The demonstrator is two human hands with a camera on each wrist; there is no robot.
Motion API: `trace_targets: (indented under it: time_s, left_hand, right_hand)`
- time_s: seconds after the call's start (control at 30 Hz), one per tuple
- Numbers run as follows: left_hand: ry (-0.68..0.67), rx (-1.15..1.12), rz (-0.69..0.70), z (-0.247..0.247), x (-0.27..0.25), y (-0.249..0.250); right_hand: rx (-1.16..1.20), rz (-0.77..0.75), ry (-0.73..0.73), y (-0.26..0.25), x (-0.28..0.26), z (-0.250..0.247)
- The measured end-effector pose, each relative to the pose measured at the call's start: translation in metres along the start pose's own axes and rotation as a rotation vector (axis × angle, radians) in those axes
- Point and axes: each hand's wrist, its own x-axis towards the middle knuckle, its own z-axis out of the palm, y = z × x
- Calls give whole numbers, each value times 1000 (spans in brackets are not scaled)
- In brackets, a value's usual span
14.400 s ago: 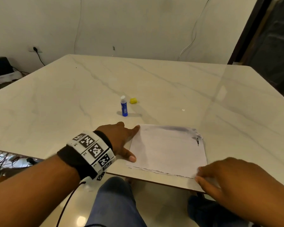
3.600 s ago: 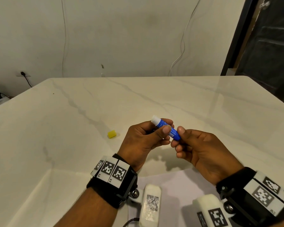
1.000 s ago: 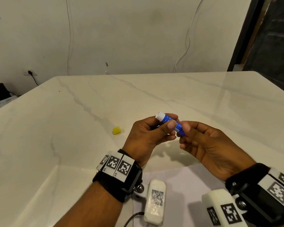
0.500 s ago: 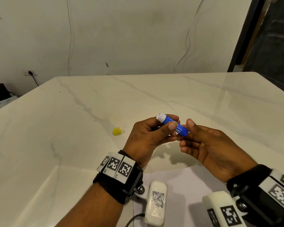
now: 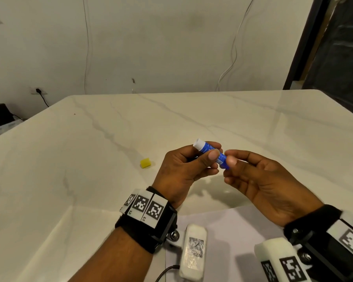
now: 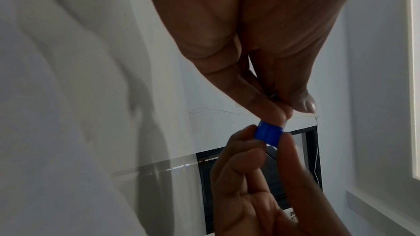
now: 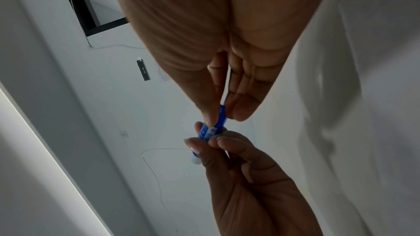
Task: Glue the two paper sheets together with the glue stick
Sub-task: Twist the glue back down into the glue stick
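Note:
I hold the blue glue stick (image 5: pixel 207 148) in the air above the table, its white open end up and to the left. My left hand (image 5: pixel 189 164) grips its barrel between thumb and fingers. My right hand (image 5: pixel 231 161) pinches the blue base end (image 6: pixel 269 135) of the stick (image 7: pixel 213 128). The stick's yellow cap (image 5: pixel 145 162) lies on the table left of my hands. The white paper sheets (image 5: pixel 228 231) lie flat near the table's front edge, under my wrists and partly hidden by them.
The marble table (image 5: pixel 90 159) stretches far back and to both sides. A dark doorway (image 5: pixel 338 58) stands at the right behind the table. Cables hang on the wall (image 5: pixel 171 37) at the back.
My right thumb and fingers have shifted round the base of the glue stick. The left hand keeps the barrel in much the same place.

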Motion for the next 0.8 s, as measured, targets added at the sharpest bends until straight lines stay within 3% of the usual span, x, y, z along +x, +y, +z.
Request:
trace_targets:
  time_s: [0.1,0.37,0.6,0.8]
  left_hand:
    - [-16,4,8,1,-1,0]
    - [-10,4,-10,0,0,-1]
    - [-17,-4,5,-1,0,-1]
    - [-41,17,13,-2,0,-3]
  right_hand:
    - [-35,66,-5,1,-1,1]
    - [-42,-64,17,3,-1,1]
    - [-54,46,-16,2,-1,2]
    - [-52,-15,0,3,1,-1]
